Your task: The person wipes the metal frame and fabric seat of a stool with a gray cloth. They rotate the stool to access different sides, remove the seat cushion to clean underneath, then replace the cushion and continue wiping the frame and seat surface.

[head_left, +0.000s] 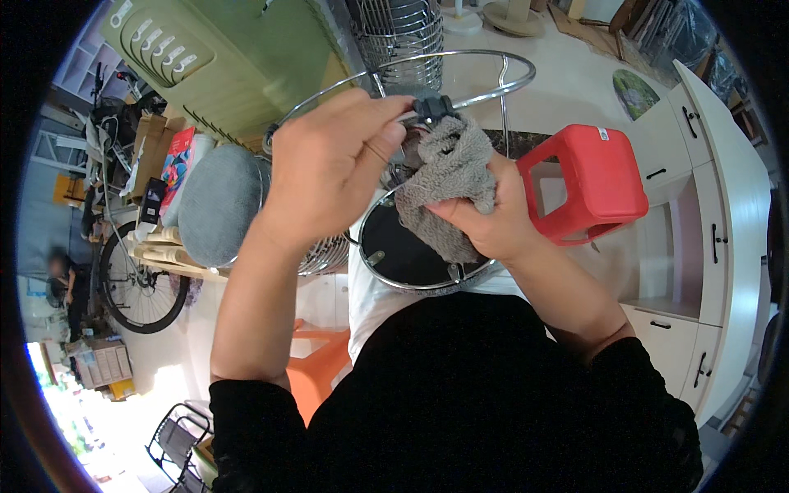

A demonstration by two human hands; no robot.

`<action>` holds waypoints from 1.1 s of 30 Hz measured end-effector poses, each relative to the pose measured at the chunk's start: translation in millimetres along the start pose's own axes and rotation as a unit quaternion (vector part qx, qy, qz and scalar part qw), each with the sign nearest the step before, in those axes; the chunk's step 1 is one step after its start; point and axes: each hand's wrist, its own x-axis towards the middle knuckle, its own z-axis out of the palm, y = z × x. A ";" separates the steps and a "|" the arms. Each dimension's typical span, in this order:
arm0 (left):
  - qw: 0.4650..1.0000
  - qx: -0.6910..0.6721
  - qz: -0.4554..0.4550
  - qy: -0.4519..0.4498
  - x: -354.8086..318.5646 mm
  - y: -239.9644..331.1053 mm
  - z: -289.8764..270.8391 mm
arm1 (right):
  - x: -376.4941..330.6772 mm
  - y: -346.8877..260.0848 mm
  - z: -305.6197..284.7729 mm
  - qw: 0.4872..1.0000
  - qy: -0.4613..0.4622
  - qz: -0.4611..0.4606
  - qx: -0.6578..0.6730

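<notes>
A chrome-framed stool (519, 82) is upside down at my lap, its round seat with a black underside (403, 251) lowest and a metal ring uppermost. My left hand (329, 156) is closed at the ring, thumb and forefinger pinching at a small black plastic piece (434, 108). A crumpled grey cloth (448, 181) is bunched in my right hand (493, 214), against the frame just below that black piece. Part of the frame is hidden behind the cloth and my left hand.
To the right stand a red plastic stool (592, 177) and a white drawer cabinet (699, 222). Grey round cushioned seats (220, 205) are at the left, by a green panel (222, 57). Stacked chrome frames (399, 37) stand ahead. An orange stool (312, 374) and a bicycle (141, 279) are farther left.
</notes>
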 end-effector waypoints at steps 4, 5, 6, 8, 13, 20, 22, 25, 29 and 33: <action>1.000 -0.010 -0.001 0.013 4.7 -6.1 0.1 | -35.6 22.3 -7.1 0.998 -0.016 0.028 -0.050; 1.000 -0.006 -0.008 0.020 7.2 -12.0 1.8 | -48.6 34.1 -11.7 0.996 -0.030 0.033 -0.072; 1.000 -0.001 -0.015 0.027 9.8 -18.5 4.5 | -63.8 50.9 -17.2 0.995 -0.046 0.042 -0.075; 1.000 0.008 -0.008 0.019 13.4 -24.5 5.4 | -77.3 55.5 -21.3 0.991 -0.055 0.076 -0.099; 1.000 0.012 -0.012 0.008 19.8 -25.8 8.5 | -43.5 31.0 -19.8 0.982 -0.039 0.037 -0.179; 0.997 -0.037 -0.062 -0.017 14.7 -21.9 0.9 | 29.7 3.1 2.2 0.990 0.022 -0.019 -0.137; 0.995 -0.043 -0.085 -0.042 16.8 -21.2 -3.8 | 14.9 19.4 1.0 0.995 0.022 0.001 -0.097; 0.996 -0.026 -0.062 -0.065 25.4 -24.0 -6.0 | -26.4 28.3 -6.7 0.989 0.006 0.042 -0.143; 0.993 -0.090 -0.044 -0.057 33.8 -31.4 -2.9 | -50.8 40.0 -11.4 0.989 -0.015 0.084 -0.122; 0.997 -0.079 -0.017 -0.019 42.7 -36.4 5.4 | -47.9 38.1 -11.3 0.986 -0.023 0.095 -0.136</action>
